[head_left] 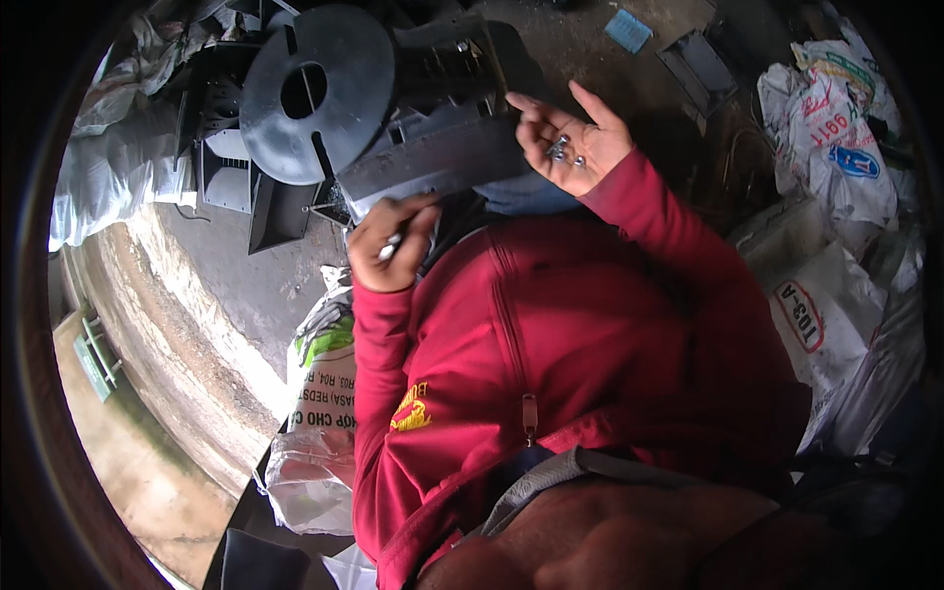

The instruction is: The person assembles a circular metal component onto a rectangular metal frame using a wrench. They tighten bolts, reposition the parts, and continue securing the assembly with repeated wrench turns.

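Observation:
My right hand (575, 146) is turned palm up with its fingers loosely apart. Several small shiny metal fasteners (560, 149), like bolts or nuts, rest in its palm. My left hand (393, 241) has curled fingers, slightly blurred, around a short pale, silvery piece (390, 247) whose kind I cannot make out. Just beyond that hand lies a dark sheet-metal part (433, 157) with a straight near edge. A large round black plate (349, 88) with a central hole and slots sits behind it to the left.
Black metal box-shaped parts (277, 211) stand on the grey floor at the left. Another dark metal piece (698, 71) and a blue sponge-like block (628, 31) lie far right. White printed sacks (826, 128) line the right side; another sack (324, 393) is by my left arm.

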Action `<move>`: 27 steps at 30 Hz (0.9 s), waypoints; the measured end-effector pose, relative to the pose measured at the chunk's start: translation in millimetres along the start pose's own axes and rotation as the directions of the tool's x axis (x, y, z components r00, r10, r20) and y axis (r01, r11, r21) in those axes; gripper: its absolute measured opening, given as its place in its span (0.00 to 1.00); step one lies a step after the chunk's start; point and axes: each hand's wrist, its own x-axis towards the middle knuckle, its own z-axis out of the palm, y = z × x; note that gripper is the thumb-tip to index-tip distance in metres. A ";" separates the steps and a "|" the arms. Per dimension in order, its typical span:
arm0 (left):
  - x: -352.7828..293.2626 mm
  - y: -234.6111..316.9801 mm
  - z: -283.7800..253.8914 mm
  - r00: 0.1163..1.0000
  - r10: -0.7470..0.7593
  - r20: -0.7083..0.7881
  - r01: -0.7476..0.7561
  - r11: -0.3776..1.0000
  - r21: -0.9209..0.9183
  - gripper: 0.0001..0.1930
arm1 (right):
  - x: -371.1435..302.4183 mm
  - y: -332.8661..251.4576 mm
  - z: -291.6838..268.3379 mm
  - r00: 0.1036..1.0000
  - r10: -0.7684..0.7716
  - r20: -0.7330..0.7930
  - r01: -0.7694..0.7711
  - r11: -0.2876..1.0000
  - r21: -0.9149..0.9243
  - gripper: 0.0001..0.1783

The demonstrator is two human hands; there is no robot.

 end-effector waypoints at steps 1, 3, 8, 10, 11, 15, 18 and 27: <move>4.7 10.0 10.7 0.997 0.055 0.059 -0.057 0.998 0.023 0.12 | -3.8 12.9 10.3 0.998 -0.020 -0.056 0.019 1.000 -0.010 0.36; 15.6 21.1 26.1 0.973 0.177 0.145 -0.176 0.984 -0.022 0.15 | -3.8 25.2 16.2 0.999 0.007 -0.042 -0.006 1.000 0.021 0.38; 29.0 16.1 52.2 0.949 0.221 0.226 -0.264 0.947 0.182 0.17 | -0.4 42.3 27.7 0.998 0.045 -0.046 -0.048 0.996 -0.078 0.45; 25.7 11.0 57.7 0.954 0.166 0.252 -0.235 0.932 0.276 0.17 | 2.9 45.0 19.6 0.998 0.068 0.004 -0.068 0.996 -0.065 0.44; 26.0 4.4 59.1 0.958 0.143 0.248 -0.209 0.941 0.265 0.15 | 5.2 46.3 16.8 0.999 0.043 -0.011 -0.044 0.994 -0.103 0.44; 31.6 6.0 57.6 0.963 0.068 0.261 -0.124 0.970 0.208 0.13 | 4.2 58.3 17.4 0.996 0.056 -0.063 -0.070 0.966 -0.248 0.44; 33.4 12.2 56.6 0.947 0.010 0.320 -0.100 0.959 0.266 0.12 | 2.4 59.3 14.6 0.996 0.073 -0.054 -0.083 0.972 -0.219 0.43; 29.6 12.9 55.2 0.958 0.071 0.279 -0.142 0.959 0.243 0.12 | 4.5 66.1 -3.8 0.997 0.069 -0.019 -0.071 0.972 -0.226 0.33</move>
